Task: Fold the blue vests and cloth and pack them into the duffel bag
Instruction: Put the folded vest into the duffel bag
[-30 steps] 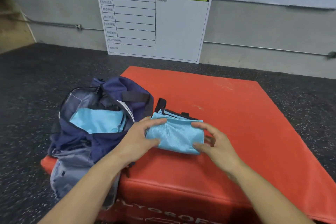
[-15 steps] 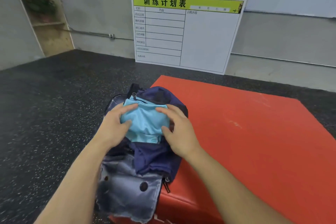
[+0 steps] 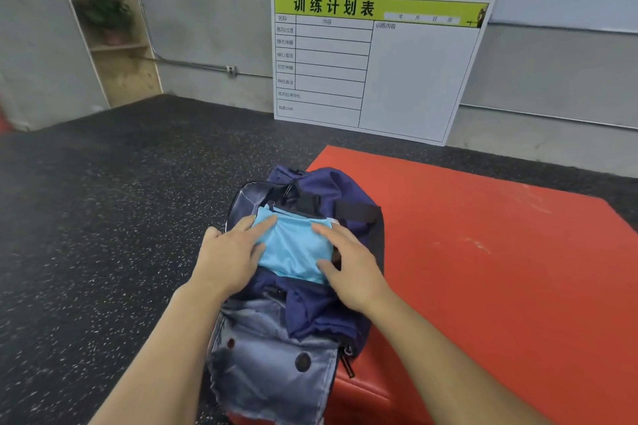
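A navy duffel bag lies open on the left end of a red mat, its grey lining flap hanging toward me. A folded light blue vest sits in the bag's opening. My left hand holds the vest's left side, with fingers on top and the thumb against its edge. At the vest's right side my right hand grips it the same way. Whatever lies beneath the vest inside the bag is hidden.
A white training-plan board with a green header leans on the grey wall behind the mat. A wooden shelf with plants stands at the far left. Dark speckled floor surrounds the mat.
Both hands have carried the folded vest from the mat leftward into the open bag and lowered it there. My view has swung left with them.
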{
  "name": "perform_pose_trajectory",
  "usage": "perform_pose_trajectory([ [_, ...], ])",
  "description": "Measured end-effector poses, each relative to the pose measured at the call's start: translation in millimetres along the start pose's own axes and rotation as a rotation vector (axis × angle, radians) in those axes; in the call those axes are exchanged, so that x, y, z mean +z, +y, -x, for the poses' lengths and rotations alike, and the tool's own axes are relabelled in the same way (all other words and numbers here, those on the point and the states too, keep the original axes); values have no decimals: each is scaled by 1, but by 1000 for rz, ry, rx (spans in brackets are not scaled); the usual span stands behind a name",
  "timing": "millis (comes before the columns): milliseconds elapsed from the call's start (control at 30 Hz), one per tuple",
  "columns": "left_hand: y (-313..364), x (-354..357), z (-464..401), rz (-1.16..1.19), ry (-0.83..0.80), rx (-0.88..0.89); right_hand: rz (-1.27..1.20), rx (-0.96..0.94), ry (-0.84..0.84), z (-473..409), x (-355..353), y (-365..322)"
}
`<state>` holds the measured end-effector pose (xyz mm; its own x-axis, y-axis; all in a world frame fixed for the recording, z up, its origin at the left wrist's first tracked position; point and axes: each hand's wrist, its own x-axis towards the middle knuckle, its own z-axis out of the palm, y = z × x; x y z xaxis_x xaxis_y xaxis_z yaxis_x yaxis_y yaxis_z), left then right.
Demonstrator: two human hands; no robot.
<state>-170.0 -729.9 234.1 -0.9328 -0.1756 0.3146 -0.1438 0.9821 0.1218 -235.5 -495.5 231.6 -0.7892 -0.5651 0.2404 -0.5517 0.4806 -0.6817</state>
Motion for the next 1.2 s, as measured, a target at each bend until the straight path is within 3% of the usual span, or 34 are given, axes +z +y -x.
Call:
perform_pose_trajectory([
  [100,-4,-4,-3,-26,-46,-24,26,34,-22,2,-2,-2],
  [333,-6,-19,-4,150,-115,-65,-2,61,-12,4,0,-2],
  [700,-5,-33,-2,205,7,-124,-197,198,21,0,-11,-13],
  [800,3,-35,0,181,34,-157,-220,162,-25,1,-11,-10],
  [900,16,-32,-1,83,175,-80,-227,144,-148,-1,-14,-10],
  [1000,23,-18,-8,25,239,109,-17,70,-160,-5,-15,-14],
  [1100,24,2,-9,40,33,152,396,-129,87,-7,-6,-26],
  [1200,23,14,-7,24,-61,88,398,-282,132,-13,16,-38],
])
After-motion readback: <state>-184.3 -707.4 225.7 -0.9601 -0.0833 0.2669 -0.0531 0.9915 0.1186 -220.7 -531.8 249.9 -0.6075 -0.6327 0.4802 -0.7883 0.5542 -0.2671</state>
